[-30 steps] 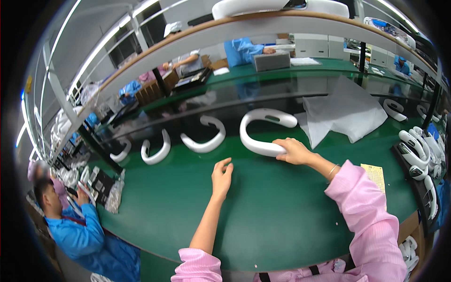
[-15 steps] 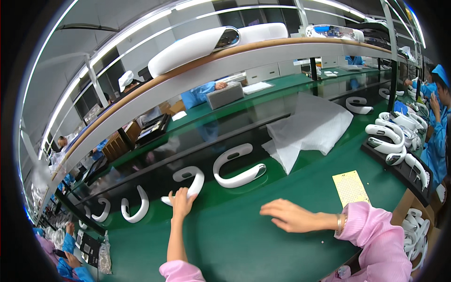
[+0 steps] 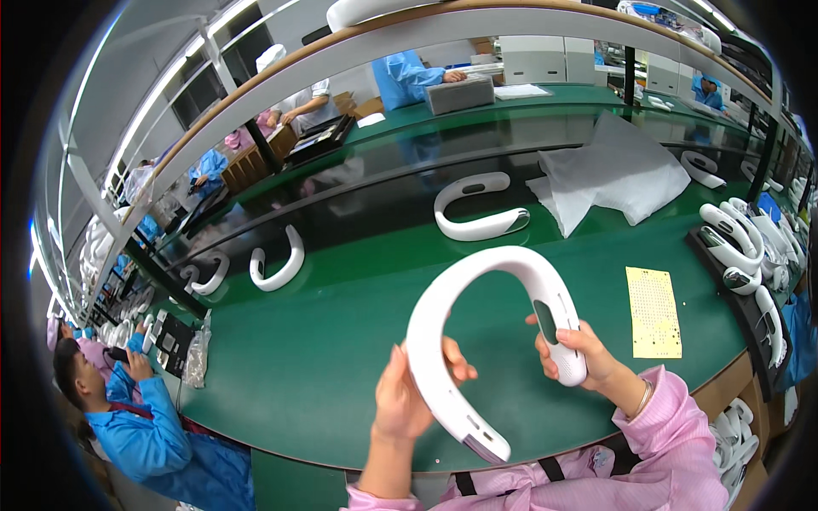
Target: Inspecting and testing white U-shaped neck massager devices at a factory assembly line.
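A white U-shaped neck fan (image 3: 426, 328) is held up in front of me above the green table (image 3: 324, 366), its curve pointing away. My left hand (image 3: 404, 399) wraps around its left arm, with the fingers behind and partly hidden. My right hand (image 3: 591, 356) grips the right arm near its end, the thumb by a dark oval panel. Beyond it, another white neck fan (image 3: 479, 228) lies on the table. Two more, a neck fan (image 3: 294, 266) and a smaller-looking neck fan (image 3: 213, 279), lie at the left.
A yellow dotted sheet (image 3: 654, 313) lies at right, beside a black tray (image 3: 722, 277) piled with neck fans. White foam sheeting (image 3: 609, 175) sits at the back. A carton (image 3: 751, 387) holds white parts. A co-worker in blue (image 3: 149, 417) is at left; a shelf (image 3: 298, 60) spans above.
The neck fan under my left hand has been lifted off the table and brought toward me. My right hand has closed on its other arm. The view has shifted.
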`<state>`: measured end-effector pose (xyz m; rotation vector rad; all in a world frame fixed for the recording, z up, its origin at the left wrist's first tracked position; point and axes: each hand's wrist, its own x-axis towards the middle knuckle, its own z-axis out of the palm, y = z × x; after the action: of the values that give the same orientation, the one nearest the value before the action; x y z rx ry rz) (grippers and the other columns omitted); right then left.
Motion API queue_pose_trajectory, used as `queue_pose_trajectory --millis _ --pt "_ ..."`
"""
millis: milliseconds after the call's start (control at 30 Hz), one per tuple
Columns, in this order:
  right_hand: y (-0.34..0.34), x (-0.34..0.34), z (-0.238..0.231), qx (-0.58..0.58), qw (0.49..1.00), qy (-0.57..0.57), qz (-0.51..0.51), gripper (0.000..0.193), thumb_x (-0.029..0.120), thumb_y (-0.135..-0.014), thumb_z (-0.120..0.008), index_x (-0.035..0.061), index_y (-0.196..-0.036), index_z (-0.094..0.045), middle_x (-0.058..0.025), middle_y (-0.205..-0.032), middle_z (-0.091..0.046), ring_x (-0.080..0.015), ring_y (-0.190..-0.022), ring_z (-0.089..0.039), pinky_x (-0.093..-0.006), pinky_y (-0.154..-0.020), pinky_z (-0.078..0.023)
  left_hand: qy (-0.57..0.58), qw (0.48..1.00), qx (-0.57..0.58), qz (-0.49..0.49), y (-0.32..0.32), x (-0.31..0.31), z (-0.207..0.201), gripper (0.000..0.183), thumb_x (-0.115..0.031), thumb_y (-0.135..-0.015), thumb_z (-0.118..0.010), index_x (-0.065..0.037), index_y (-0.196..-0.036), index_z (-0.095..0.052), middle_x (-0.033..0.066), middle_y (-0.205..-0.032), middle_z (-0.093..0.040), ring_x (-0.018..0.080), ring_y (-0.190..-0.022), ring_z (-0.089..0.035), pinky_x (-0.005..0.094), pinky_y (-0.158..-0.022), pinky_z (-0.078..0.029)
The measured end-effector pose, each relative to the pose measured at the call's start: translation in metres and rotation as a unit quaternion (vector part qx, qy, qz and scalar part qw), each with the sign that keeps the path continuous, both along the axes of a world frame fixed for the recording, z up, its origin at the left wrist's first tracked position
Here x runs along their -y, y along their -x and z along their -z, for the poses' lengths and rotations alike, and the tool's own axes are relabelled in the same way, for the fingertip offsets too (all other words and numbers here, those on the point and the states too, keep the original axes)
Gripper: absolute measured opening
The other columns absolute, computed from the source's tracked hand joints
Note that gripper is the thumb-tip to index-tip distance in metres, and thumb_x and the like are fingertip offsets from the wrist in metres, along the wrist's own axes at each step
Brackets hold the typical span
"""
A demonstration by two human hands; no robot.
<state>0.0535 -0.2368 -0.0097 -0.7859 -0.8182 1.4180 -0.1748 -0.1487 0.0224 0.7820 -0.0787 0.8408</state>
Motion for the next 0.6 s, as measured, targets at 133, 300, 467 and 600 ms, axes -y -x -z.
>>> queue_pose_trajectory --millis 133,300,467,600 --pt "0.003 0.009 0.022 -0.105 0.990 0.052 -0.081 0.052 0.027 -0.086 -0.052 -0.0035 -0.125 -0.037 -0.0064 -0.071 -0.052 -0.0125 -0.052 -0.051 -0.0261 -0.048 -0.045 -0.008 0.999 0.030 -0.033 -0.003 0.031 0.011 0.047 -0.031 -0.091 -0.041 0.008 -0.118 -0.036 0.0192 -0.102 -0.052 0.0262 -0.082 -0.058 0.0398 -0.075 -0.049" --pt "0.004 0.014 0.025 -0.101 0.989 0.049 -0.092 0.051 0.027 -0.086 -0.051 -0.0039 -0.125 -0.037 -0.0061 -0.071 -0.052 -0.0117 -0.053 -0.050 -0.0265 -0.048 -0.044 -0.009 0.995 0.052 -0.086 -0.008 0.048 0.022 0.044 -0.029 -0.091 -0.042 0.009 -0.114 -0.036 0.0212 -0.102 -0.051 0.0269 -0.077 -0.060 0.0384 -0.066 -0.051" --pt "0.007 0.013 0.026 -0.105 0.988 0.053 -0.096 0.049 0.027 -0.088 -0.049 -0.0045 -0.124 -0.037 -0.0059 -0.071 -0.052 -0.0118 -0.052 -0.050 -0.0267 -0.048 -0.044 -0.030 0.987 -0.026 -0.157 -0.006 0.051 0.022 0.048 -0.031 -0.092 -0.041 0.009 -0.117 -0.035 0.0234 -0.107 -0.050 0.0271 -0.075 -0.060 0.0370 -0.061 -0.052" --pt "0.007 0.011 0.030 -0.132 0.984 0.057 -0.109 0.048 0.027 -0.088 -0.049 -0.0049 -0.123 -0.038 -0.0062 -0.071 -0.053 -0.0119 -0.052 -0.050 -0.0268 -0.047 -0.044 -0.006 0.988 -0.020 -0.153 -0.010 0.057 0.013 0.053 -0.029 -0.092 -0.039 0.008 -0.129 -0.030 0.0185 -0.121 -0.047 0.0224 -0.068 -0.055 0.0362 -0.054 -0.051"
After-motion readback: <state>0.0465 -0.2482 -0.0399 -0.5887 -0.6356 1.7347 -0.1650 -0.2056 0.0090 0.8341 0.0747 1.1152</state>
